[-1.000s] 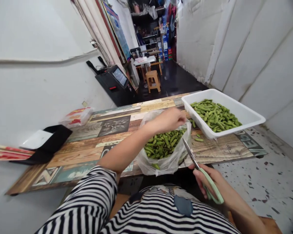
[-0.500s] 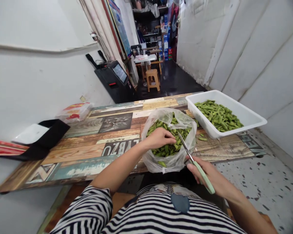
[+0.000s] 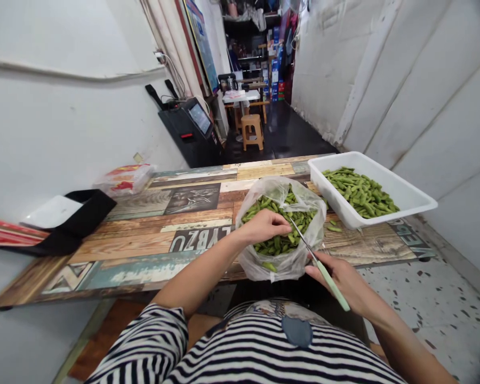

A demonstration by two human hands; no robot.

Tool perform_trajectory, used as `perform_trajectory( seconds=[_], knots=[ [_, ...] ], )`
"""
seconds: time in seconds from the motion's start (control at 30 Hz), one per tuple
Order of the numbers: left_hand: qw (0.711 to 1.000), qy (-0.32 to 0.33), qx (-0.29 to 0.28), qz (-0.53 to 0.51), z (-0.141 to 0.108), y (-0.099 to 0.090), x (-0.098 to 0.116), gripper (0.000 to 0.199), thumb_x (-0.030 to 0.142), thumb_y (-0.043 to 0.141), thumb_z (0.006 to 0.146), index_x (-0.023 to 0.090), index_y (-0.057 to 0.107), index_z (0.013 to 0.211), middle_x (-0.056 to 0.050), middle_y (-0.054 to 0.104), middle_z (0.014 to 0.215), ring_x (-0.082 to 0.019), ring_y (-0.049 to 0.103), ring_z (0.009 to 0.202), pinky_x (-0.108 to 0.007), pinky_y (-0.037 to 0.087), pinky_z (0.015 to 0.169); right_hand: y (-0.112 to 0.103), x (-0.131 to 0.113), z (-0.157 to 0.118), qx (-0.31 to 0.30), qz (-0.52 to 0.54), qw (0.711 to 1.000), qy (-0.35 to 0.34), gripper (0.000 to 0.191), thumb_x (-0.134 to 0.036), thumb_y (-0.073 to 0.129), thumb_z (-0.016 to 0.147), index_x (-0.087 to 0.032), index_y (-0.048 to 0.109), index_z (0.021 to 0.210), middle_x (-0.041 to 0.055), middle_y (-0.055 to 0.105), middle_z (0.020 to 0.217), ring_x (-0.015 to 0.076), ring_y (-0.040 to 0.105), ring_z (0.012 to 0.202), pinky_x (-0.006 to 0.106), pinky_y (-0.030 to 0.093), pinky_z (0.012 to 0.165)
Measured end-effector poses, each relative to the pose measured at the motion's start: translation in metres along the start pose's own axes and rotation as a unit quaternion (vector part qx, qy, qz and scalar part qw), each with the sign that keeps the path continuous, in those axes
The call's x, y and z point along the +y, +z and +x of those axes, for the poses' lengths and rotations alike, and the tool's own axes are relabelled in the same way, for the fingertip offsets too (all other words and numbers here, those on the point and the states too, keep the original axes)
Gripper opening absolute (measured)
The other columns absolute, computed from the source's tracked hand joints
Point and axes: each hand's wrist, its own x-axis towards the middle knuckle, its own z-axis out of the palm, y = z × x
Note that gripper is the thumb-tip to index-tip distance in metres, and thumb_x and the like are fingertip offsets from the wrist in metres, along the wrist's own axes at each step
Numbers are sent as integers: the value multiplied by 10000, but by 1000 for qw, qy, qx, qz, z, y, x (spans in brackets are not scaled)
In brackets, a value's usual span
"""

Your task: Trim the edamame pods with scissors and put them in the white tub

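Observation:
My left hand (image 3: 267,224) is over an open clear plastic bag (image 3: 252,266) full of green soybean pods (image 3: 278,245). Its fingers are pinched together, and whatever is between them is too small to make out. In my right hand (image 3: 340,277) is a pair of scissors (image 3: 331,285) with pale green handles. Their metal blades point up and left across the bag, with the tips right by my left fingertips. From here the blades look nearly closed.
To the right of the bag, a white plastic tub (image 3: 418,200) holds more pods. A few loose pods (image 3: 334,226) lie between them on the wood-patterned table (image 3: 204,229). At left are a black holder (image 3: 70,234) and a plastic packet (image 3: 126,178); a black machine (image 3: 192,128) stands beyond.
The scissor blades have come closer together and the handles have closed in my right hand. My left hand stays pinched at the blade tips. The whole view has shifted slightly.

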Motion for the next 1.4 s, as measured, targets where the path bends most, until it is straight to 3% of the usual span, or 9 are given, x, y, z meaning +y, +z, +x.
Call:
perform_trajectory(
  seconds=[0.2,0.27,0.43,0.6,0.87,1.07,1.2,1.3,1.4],
  knots=[
    [1000,15,-14,24,0,-3,-4,155,284,678,705,147,733,753,-25,714,730,-127,599,678,-216,447,680,6,6,3,31,-7,999,4,353,-532,610,791,-187,634,718,-15,547,562,140,482,543,218,378,486],
    [1000,21,-10,8,0,-3,-4,137,265,693,691,141,709,746,-22,700,715,-115,591,660,-207,441,655,9,9,3,20,5,999,32,355,-536,592,808,-189,615,734,-42,463,486,113,425,454,211,330,424],
    [984,-36,60,-165,0,0,-1,202,203,710,672,133,561,788,-16,649,635,-90,574,538,-195,435,537,12,6,1,-32,161,982,91,519,-653,497,815,-183,536,1033,-64,468,525,120,466,426,228,405,410],
    [950,-56,89,-293,-4,11,-2,280,160,712,668,144,434,699,-79,693,719,-118,648,612,-235,511,591,13,-9,-1,-57,223,968,99,572,-726,453,787,-182,537,945,-33,519,612,131,527,512,260,464,510],
    [947,-70,19,-312,-15,18,-1,374,254,767,645,153,433,781,-81,711,727,-127,656,597,-237,517,576,15,-7,6,-43,185,979,78,525,-674,472,812,-172,559,943,-56,491,543,111,491,439,229,427,438],
    [942,-99,-19,-320,-18,18,-1,384,256,751,646,160,426,826,-77,703,723,-113,638,579,-216,489,559,23,4,6,-27,149,986,65,361,-545,510,860,-195,541,774,-83,455,412,88,438,323,180,346,341],
    [945,-123,-36,-300,-18,15,-2,362,178,681,666,155,442,937,-68,693,730,-113,623,572,-239,483,585,25,11,5,-13,149,985,85,360,-544,556,833,-204,513,724,-97,407,379,79,398,288,168,294,296],
    [970,-85,57,-222,-13,11,-2,247,131,581,676,146,504,910,-18,646,731,-68,541,537,-200,420,545,20,19,4,-15,180,979,96,368,-568,549,830,-201,541,806,-83,458,438,88,435,330,176,333,316],
    [990,-16,133,-37,-2,12,1,120,139,554,666,161,542,784,25,571,681,-60,455,531,-193,348,519,15,24,2,7,230,966,117,429,-624,474,846,-203,512,773,-56,496,505,102,474,386,206,396,361]
  ],
)
